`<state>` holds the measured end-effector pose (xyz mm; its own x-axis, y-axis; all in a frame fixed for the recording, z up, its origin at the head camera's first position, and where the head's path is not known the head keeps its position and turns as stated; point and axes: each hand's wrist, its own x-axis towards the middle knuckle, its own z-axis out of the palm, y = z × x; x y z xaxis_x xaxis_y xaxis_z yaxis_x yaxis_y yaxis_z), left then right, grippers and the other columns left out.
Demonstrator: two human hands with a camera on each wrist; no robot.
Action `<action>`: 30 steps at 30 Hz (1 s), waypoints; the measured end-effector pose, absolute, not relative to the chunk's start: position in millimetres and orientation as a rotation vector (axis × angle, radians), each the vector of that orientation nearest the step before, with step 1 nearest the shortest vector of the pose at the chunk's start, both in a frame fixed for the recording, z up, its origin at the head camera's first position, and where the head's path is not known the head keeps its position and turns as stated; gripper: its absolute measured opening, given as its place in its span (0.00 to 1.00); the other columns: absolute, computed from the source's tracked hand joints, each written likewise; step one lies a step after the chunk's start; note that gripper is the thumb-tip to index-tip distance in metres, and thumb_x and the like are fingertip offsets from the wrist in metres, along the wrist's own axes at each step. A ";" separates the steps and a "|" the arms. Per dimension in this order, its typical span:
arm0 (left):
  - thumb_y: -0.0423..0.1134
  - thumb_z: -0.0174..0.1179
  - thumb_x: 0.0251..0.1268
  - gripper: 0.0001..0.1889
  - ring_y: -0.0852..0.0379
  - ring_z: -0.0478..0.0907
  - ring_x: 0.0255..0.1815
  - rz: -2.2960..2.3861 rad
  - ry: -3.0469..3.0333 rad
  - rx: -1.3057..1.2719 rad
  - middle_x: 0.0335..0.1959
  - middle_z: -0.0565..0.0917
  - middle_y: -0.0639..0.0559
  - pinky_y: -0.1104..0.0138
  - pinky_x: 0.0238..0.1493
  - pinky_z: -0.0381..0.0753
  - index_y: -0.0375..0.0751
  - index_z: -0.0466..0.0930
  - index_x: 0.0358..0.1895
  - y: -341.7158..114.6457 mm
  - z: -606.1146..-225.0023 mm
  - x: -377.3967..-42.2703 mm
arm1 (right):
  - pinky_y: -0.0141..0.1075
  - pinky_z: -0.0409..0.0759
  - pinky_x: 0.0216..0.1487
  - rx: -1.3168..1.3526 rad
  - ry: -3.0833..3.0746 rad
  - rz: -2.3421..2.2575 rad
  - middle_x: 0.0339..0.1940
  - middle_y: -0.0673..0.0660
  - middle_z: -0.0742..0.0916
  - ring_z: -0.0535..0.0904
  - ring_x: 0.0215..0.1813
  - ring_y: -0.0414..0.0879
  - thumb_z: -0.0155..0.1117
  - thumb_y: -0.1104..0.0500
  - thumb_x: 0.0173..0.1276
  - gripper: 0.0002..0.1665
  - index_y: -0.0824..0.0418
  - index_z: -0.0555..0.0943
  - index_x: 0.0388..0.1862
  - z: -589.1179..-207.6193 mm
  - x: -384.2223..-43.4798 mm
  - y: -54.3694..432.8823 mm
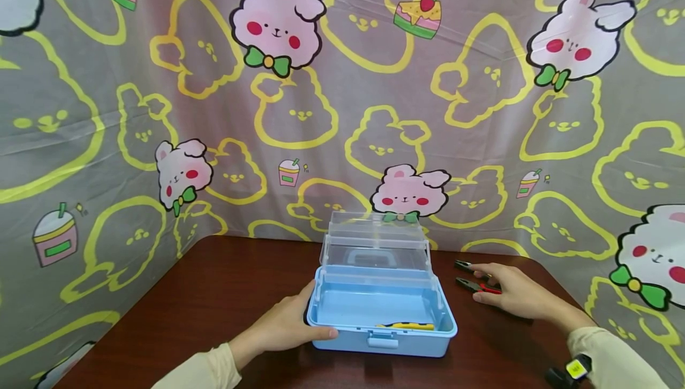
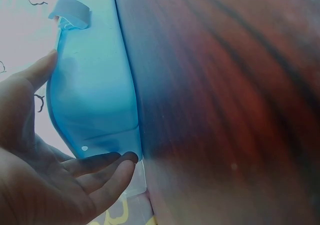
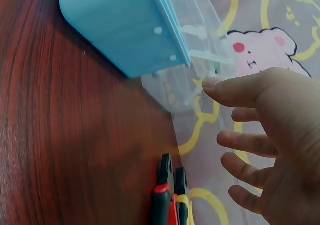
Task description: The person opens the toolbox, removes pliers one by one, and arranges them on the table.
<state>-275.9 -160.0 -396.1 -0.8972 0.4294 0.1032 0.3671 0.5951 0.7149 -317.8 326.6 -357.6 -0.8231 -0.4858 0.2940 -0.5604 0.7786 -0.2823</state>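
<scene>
A light-blue toolbox (image 1: 342, 341) stands on the table, its clear folding trays and lid (image 1: 374, 240) raised at the back. My left hand (image 1: 286, 323) holds its front-left corner, thumb by the front rim and fingers along the side wall, as the left wrist view also shows. Inside lies a yellow-and-black tool (image 1: 409, 326), by its shape a utility knife. To the right, my right hand (image 1: 514, 294) hovers over two pairs of pliers, fingers spread and loosely bent. The nearer pliers (image 3: 161, 200) have red-and-black handles; the other pliers (image 3: 183, 200) show yellow on the handle.
The dark wood-grain table (image 1: 214, 282) carries the toolbox and pliers. A patterned curtain (image 1: 299, 109) with rabbit drawings closes off the back and both sides. On the toolbox front is a light-blue latch (image 1: 382, 341).
</scene>
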 end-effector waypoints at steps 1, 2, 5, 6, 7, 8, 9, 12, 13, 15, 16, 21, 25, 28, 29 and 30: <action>0.65 0.73 0.57 0.62 0.48 0.80 0.58 1.203 2.731 0.686 0.69 0.75 0.36 0.42 0.54 0.78 0.36 0.45 0.84 -160.1 -396.2 -275.9 | 0.46 0.81 0.45 0.820 -2.767 0.531 0.53 0.54 0.86 0.84 0.46 0.50 0.77 0.48 0.66 0.37 0.68 0.78 0.67 -356.7 -317.4 324.8; 0.65 0.73 0.57 0.62 0.48 0.80 0.58 1.202 2.730 0.687 0.69 0.75 0.37 0.43 0.54 0.78 0.37 0.45 0.84 -160.2 -396.1 -275.9 | 0.45 0.81 0.45 0.819 -2.767 0.524 0.52 0.53 0.86 0.83 0.46 0.48 0.77 0.47 0.66 0.38 0.67 0.78 0.67 -356.0 -317.2 323.1; 0.65 0.73 0.57 0.62 0.48 0.80 0.57 1.207 2.726 0.693 0.68 0.76 0.37 0.43 0.54 0.79 0.37 0.45 0.84 -160.6 -397.0 -276.7 | 0.43 0.80 0.44 0.853 -2.748 0.497 0.51 0.51 0.85 0.82 0.46 0.44 0.77 0.47 0.67 0.37 0.67 0.78 0.67 -353.7 -316.7 317.8; 0.65 0.72 0.57 0.62 0.49 0.81 0.57 1.206 2.727 0.696 0.68 0.76 0.37 0.44 0.53 0.79 0.37 0.45 0.84 -160.7 -397.0 -276.8 | 0.42 0.80 0.44 0.866 -2.742 0.491 0.51 0.50 0.85 0.81 0.47 0.44 0.76 0.47 0.67 0.37 0.66 0.78 0.67 -353.1 -316.8 315.9; 0.65 0.72 0.57 0.62 0.49 0.81 0.57 1.206 2.728 0.698 0.68 0.76 0.37 0.44 0.53 0.79 0.38 0.45 0.84 -160.7 -397.1 -277.0 | 0.42 0.80 0.44 0.881 -2.735 0.493 0.51 0.50 0.85 0.81 0.47 0.45 0.76 0.47 0.67 0.36 0.66 0.78 0.67 -352.5 -316.6 313.9; 0.65 0.72 0.57 0.62 0.49 0.81 0.57 1.203 2.729 0.698 0.68 0.76 0.37 0.44 0.53 0.79 0.38 0.45 0.84 -160.7 -397.3 -277.2 | 0.44 0.80 0.45 0.904 -2.726 0.500 0.52 0.50 0.85 0.81 0.48 0.46 0.76 0.47 0.67 0.36 0.66 0.78 0.67 -351.9 -316.6 312.1; 0.65 0.72 0.57 0.62 0.50 0.81 0.57 1.204 2.729 0.699 0.68 0.77 0.37 0.45 0.53 0.79 0.38 0.45 0.84 -160.7 -397.6 -277.5 | 0.44 0.80 0.46 0.927 -2.720 0.510 0.52 0.51 0.85 0.81 0.49 0.47 0.76 0.48 0.68 0.36 0.66 0.78 0.67 -351.4 -316.7 310.1; 0.65 0.72 0.58 0.62 0.49 0.80 0.57 1.208 2.725 0.703 0.68 0.76 0.37 0.45 0.53 0.79 0.37 0.45 0.84 -160.5 -397.3 -277.2 | 0.46 0.81 0.49 0.969 -2.715 0.540 0.55 0.53 0.85 0.82 0.52 0.51 0.75 0.46 0.68 0.36 0.65 0.77 0.67 -350.3 -316.8 304.5; 0.65 0.72 0.58 0.62 0.49 0.80 0.57 1.209 2.724 0.703 0.68 0.76 0.37 0.45 0.53 0.78 0.37 0.45 0.84 -160.5 -397.2 -277.1 | 0.47 0.82 0.49 0.985 -2.713 0.553 0.55 0.54 0.85 0.83 0.53 0.51 0.75 0.45 0.69 0.36 0.65 0.77 0.67 -350.0 -316.7 302.7; 0.65 0.72 0.58 0.62 0.49 0.80 0.57 1.214 2.719 0.703 0.68 0.76 0.36 0.44 0.54 0.78 0.37 0.45 0.84 -160.7 -396.9 -277.1 | 0.48 0.81 0.50 1.010 -2.708 0.564 0.56 0.54 0.85 0.83 0.53 0.51 0.74 0.45 0.69 0.36 0.64 0.77 0.68 -349.2 -316.1 299.4; 0.65 0.72 0.58 0.62 0.49 0.80 0.57 1.213 2.718 0.703 0.68 0.76 0.36 0.44 0.54 0.78 0.37 0.45 0.84 -160.9 -396.9 -277.0 | 0.49 0.81 0.51 1.023 -2.703 0.567 0.57 0.55 0.85 0.83 0.54 0.52 0.73 0.45 0.70 0.36 0.64 0.77 0.68 -348.9 -315.5 297.8; 0.65 0.72 0.58 0.62 0.49 0.80 0.57 1.216 2.718 0.700 0.68 0.76 0.37 0.44 0.54 0.78 0.38 0.45 0.84 -161.9 -396.9 -277.6 | 0.48 0.81 0.54 1.028 -2.707 0.566 0.58 0.53 0.84 0.82 0.57 0.54 0.74 0.47 0.70 0.33 0.62 0.77 0.68 -346.2 -311.5 287.5; 0.65 0.72 0.57 0.62 0.49 0.80 0.57 1.214 2.722 0.703 0.68 0.76 0.37 0.44 0.54 0.78 0.38 0.45 0.84 -161.7 -397.5 -278.0 | 0.48 0.81 0.55 1.040 -2.721 0.546 0.57 0.51 0.84 0.81 0.57 0.52 0.74 0.48 0.70 0.33 0.62 0.78 0.67 -344.0 -309.0 277.2; 0.66 0.72 0.57 0.63 0.49 0.80 0.57 1.205 2.729 0.697 0.67 0.77 0.37 0.44 0.53 0.78 0.37 0.45 0.84 -161.6 -398.0 -277.9 | 0.49 0.80 0.55 1.055 -2.736 0.526 0.58 0.50 0.84 0.80 0.56 0.48 0.74 0.47 0.70 0.33 0.61 0.79 0.68 -343.5 -307.0 269.3; 0.66 0.72 0.57 0.63 0.49 0.80 0.57 1.201 2.732 0.694 0.67 0.77 0.37 0.44 0.53 0.79 0.37 0.45 0.84 -161.6 -398.1 -277.9 | 0.49 0.79 0.55 1.051 -2.744 0.519 0.58 0.50 0.84 0.79 0.55 0.47 0.74 0.47 0.70 0.33 0.60 0.79 0.68 -343.6 -306.3 266.8; 0.66 0.72 0.57 0.63 0.49 0.80 0.57 1.198 2.735 0.691 0.67 0.77 0.37 0.45 0.53 0.79 0.37 0.45 0.84 -161.6 -398.1 -277.8 | 0.49 0.79 0.55 1.048 -2.749 0.508 0.58 0.49 0.83 0.78 0.55 0.45 0.74 0.46 0.69 0.33 0.60 0.79 0.68 -343.6 -305.5 264.5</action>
